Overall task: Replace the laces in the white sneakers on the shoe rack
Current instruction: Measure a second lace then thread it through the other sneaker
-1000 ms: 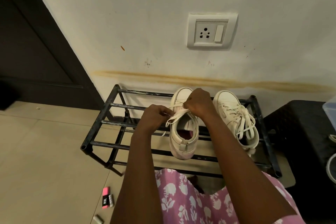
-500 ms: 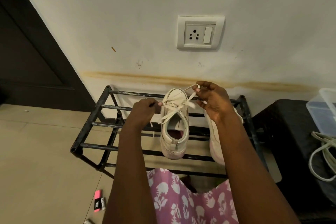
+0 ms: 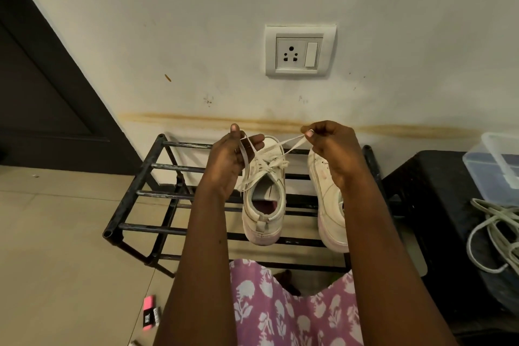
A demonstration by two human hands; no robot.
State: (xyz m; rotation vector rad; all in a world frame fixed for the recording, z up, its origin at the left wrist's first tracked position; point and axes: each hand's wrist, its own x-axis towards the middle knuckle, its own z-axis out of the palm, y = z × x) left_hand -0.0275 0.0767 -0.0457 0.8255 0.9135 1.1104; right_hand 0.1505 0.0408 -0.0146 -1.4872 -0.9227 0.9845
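Observation:
Two white sneakers stand on the black metal shoe rack (image 3: pixel 146 194) against the wall. The left sneaker (image 3: pixel 262 205) faces the wall, its opening towards me. Its white lace (image 3: pixel 271 161) crosses over the tongue and splits into two ends. My left hand (image 3: pixel 230 160) holds one lace end, which loops up over its fingers. My right hand (image 3: pixel 332 149) pinches the other end between thumb and fingertip and draws it up to the right. The right sneaker (image 3: pixel 327 205) is mostly hidden behind my right arm.
A black stool (image 3: pixel 421 205) stands right of the rack, bearing a clear plastic box (image 3: pixel 494 160) and loose white laces (image 3: pixel 494 236). A pink eraser (image 3: pixel 150 310) lies on the tiled floor at lower left. A wall socket (image 3: pixel 299 50) is above; a dark door (image 3: pixel 42 93) stands left.
Both hands have risen from the left sneaker's tongue and moved apart, drawing the two lace ends up and outwards. The view has shifted right, covering more of the right sneaker.

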